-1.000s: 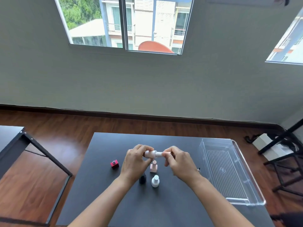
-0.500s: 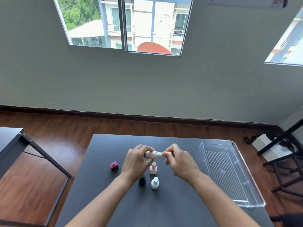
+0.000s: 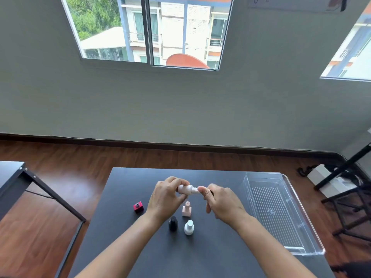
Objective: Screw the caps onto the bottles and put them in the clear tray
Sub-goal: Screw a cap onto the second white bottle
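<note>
Above the black table [image 3: 210,257] my left hand [image 3: 166,197] grips a small pale pink bottle [image 3: 185,190] held sideways. My right hand [image 3: 221,201] pinches its cap end [image 3: 197,190] with thumb and fingers; the cap is mostly hidden. Below the hands stand a capped pink bottle [image 3: 186,209], a black bottle [image 3: 173,223] and a white bottle [image 3: 189,227]. To the left sits a red square bottle [image 3: 138,206] with an open neck. The clear tray [image 3: 281,211] lies at the right, with nothing in it.
A second black table [image 3: 12,177] stands to the left across a gap of wooden floor. Black stand legs [image 3: 345,199] and a white box [image 3: 321,175] sit right of the tray. The wall with windows is beyond the table.
Both hands stay on the pale bottle and cap; the fingers have shifted slightly around it. The bottles on the table have not moved.
</note>
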{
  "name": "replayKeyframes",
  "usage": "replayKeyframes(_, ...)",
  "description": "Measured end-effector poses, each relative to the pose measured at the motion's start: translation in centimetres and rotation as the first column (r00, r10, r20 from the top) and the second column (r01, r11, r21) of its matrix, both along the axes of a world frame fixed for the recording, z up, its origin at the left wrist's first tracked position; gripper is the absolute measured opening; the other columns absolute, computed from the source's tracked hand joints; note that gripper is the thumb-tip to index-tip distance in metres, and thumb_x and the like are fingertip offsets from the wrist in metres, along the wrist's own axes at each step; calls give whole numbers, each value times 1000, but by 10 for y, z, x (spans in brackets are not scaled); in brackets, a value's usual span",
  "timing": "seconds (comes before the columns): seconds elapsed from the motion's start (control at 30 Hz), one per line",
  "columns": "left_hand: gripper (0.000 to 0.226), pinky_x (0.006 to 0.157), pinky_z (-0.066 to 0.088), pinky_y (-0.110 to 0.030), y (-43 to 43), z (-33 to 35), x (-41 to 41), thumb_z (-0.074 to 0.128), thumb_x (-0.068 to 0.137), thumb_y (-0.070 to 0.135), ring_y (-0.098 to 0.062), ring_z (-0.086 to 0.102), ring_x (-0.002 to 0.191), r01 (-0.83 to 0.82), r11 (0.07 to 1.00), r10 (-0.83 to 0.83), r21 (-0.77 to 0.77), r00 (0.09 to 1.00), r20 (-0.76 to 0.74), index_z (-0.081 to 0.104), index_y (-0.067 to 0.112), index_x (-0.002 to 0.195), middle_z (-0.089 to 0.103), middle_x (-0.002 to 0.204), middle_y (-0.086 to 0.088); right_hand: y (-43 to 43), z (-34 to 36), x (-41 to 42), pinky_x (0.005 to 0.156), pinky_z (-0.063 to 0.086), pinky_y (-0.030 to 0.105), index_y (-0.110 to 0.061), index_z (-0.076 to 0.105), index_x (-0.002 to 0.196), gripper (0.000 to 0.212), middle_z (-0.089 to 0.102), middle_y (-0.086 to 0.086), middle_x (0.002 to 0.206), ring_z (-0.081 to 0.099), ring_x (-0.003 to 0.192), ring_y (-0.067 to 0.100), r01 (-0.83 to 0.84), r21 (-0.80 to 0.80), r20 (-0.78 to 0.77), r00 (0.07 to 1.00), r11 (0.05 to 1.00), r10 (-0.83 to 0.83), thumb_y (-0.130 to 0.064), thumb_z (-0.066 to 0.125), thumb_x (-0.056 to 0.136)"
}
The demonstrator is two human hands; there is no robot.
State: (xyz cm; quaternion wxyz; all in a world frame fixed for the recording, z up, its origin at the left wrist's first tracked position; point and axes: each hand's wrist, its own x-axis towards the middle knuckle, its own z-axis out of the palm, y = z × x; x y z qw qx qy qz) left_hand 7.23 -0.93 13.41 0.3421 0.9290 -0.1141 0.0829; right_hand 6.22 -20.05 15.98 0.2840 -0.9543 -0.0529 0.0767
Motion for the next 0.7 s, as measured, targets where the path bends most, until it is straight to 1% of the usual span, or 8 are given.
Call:
replayKeyframes(0.03,19,88,43,-30,1,1,1,76,78,26,-9,63,81,7,1000,-7,3,1000,4,70,25,96,68,98,13,0,1,0,72,55,37,-24,60,84,55,73,-5,64,55,49,3,4,-14,0,1000,1000,-4,-67,26,91)
replayKeyframes(0.1,19,88,43,-30,1,1,2,76,78,26,-10,62,81,17,1000,-17,15,1000,5,70,26,97,68,98,13,-1,2,0,76,53,34,-26,61,105,60,74,-4,75,65,71,11,-7,-23,7,1000,1000,7,-72,28,87)
replayKeyframes(0.17,19,88,43,-30,2,1,2,76,79,27,-11,62,82,21,1000,-21,22,1000,2,71,27,97,67,97,12,-2,0,0,79,49,35,-30,48,122,49,69,-7,86,65,87,19,-41,-20,40,998,999,42,-64,48,86)
replayKeyframes(0.27,18,88,44,-31,1,1,2,75,79,28,-11,62,81,28,1000,-28,13,1000,13,71,27,97,67,96,12,-2,-2,-2,77,48,34,-28,47,112,32,60,-11,88,64,86,22,-73,-57,112,990,996,79,-38,64,87)
replayKeyframes(0.37,20,85,46,-31,-1,2,2,76,79,27,-11,61,81,41,999,-42,24,999,20,70,27,98,66,97,12,-5,-4,-1,71,47,33,-25,56,100,14,59,-13,79,61,77,19,-42,-15,146,988,999,44,-35,59,91)
replayKeyframes(0.5,25,82,48,-33,0,4,3,78,76,24,-14,62,82,56,998,-56,37,998,11,70,26,100,67,98,9,-8,-4,1,67,49,36,-27,62,94,28,66,-6,72,62,73,20,-61,-45,71,995,997,64,-49,44,95)
replayKeyframes(0.63,29,85,46,-32,2,5,5,78,76,27,-14,61,84,76,994,-75,82,997,-25,69,29,102,67,99,8,-6,-6,2,84,50,35,-29,56,118,37,63,-10,105,62,91,16,-107,-68,106,988,992,114,-49,59,87)
replayKeyframes(0.7,33,85,48,-32,2,5,6,79,75,28,-14,61,85,74,994,-71,86,997,-37,68,31,107,66,99,8,-5,-8,2,82,48,33,-26,57,116,31,62,-7,105,63,92,19,-99,-87,168,979,991,112,-41,60,89)
